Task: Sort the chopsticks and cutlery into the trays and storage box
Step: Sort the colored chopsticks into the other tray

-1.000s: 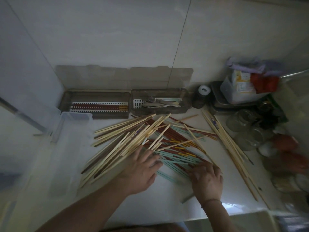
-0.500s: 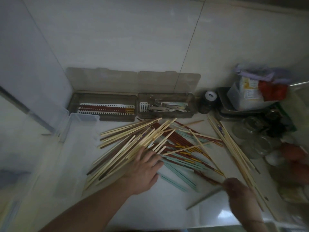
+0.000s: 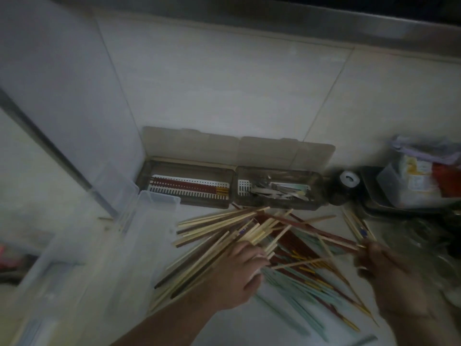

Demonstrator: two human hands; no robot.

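Left hand's grip (image 3: pixel 239 273) amid pale chopsticks (image 3: pixel 224 221), clear box (image 3: pixel 139 245) alongside.

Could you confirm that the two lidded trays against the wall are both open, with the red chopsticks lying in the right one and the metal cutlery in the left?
Not quite: the head view shows the red chopsticks in the left tray and the metal cutlery in the right tray. Both lids are open.

Pale wooden chopsticks (image 3: pixel 219 236), clear plastic storage box (image 3: pixel 82 265), glossy white countertop (image 3: pixel 249 325).
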